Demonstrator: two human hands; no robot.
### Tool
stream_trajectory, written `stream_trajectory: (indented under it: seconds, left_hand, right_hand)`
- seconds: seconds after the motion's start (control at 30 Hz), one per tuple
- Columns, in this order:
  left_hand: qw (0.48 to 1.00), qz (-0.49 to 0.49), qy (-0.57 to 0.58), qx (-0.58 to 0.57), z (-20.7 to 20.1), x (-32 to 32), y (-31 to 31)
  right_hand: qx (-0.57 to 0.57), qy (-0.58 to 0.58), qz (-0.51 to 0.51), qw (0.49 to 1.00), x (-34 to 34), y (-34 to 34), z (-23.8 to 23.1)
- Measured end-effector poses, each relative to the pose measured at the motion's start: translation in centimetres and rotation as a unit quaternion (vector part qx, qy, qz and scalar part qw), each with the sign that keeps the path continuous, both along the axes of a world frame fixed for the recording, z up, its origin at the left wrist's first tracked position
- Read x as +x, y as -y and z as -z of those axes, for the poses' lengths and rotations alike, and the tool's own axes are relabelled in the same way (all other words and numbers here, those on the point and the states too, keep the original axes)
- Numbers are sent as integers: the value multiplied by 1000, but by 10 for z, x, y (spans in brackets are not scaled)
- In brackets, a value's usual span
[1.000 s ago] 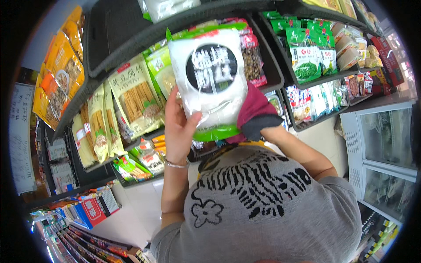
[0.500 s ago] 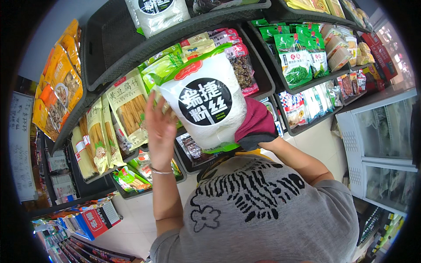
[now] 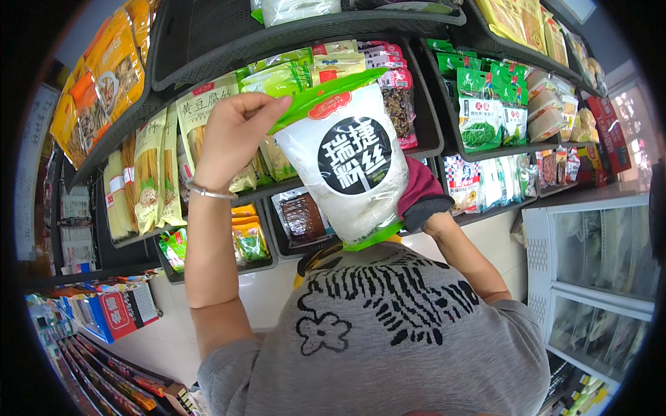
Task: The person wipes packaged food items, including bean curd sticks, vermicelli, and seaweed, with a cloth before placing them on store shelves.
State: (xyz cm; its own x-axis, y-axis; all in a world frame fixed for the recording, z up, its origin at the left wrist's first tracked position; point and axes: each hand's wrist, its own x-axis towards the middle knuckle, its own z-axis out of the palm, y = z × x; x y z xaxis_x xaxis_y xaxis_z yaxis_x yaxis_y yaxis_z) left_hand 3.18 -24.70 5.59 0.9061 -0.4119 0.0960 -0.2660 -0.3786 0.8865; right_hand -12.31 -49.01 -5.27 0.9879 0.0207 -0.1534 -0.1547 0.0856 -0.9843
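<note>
A clear-and-white bag of vermicelli [image 3: 312, 166], with a green top strip and a round black label, is held upright and slightly tilted in front of my chest. My left hand [image 3: 239, 132] pinches its upper left corner between thumb and fingers; a silver bangle circles that wrist. At the bag's lower right side is my right hand [image 3: 424, 201], in a maroon glove with a dark cuff. It grips the bag from the side and behind, with its fingers hidden by the bag.
Black shelf trays [image 3: 430, 118] curve around in front, holding dried bean curd sticks [image 3: 149, 173], green seaweed packets [image 3: 479, 111] and dark bean packs. Orange bags [image 3: 104, 76] stand at upper left. White glass-door cabinets [image 3: 596, 256] are at right, and a red-and-blue box [image 3: 114, 315] at lower left.
My left hand has gone from open beside the bag to pinching its top left corner. The bag has shifted a little right and down, with my gloved right hand moving along with it.
</note>
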Motion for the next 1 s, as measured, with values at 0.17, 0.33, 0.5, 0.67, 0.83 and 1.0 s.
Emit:
stream_trajectory:
  seconds: [0.17, 0.33, 0.5, 0.67, 0.83, 1.0]
  left_hand:
    - [986, -6, 162, 25, -6, 6, 9]
    - [991, -8, 107, -74, -12, 5, 10]
    - [985, -6, 28, -170, -9, 2, 6]
    - [969, -48, 47, -240, -14, -6, 3]
    - [959, -100, 87, -252, -7, -19, 24]
    - [879, 10, -54, -473, 29, -43, 65]
  right_hand:
    - [106, -121, 4, 987, 3, 1, 1]
    - [-55, 18, -18, 998, 5, 17, 40]
    - [-93, 119, -10, 988, 7, 18, 42]
    - [-141, 136, 84, 977, 23, 7, -18]
    - [128, 219, 141, 957, 21, -18, -4]
    - [-220, 401, 24, 889, 50, -74, -33]
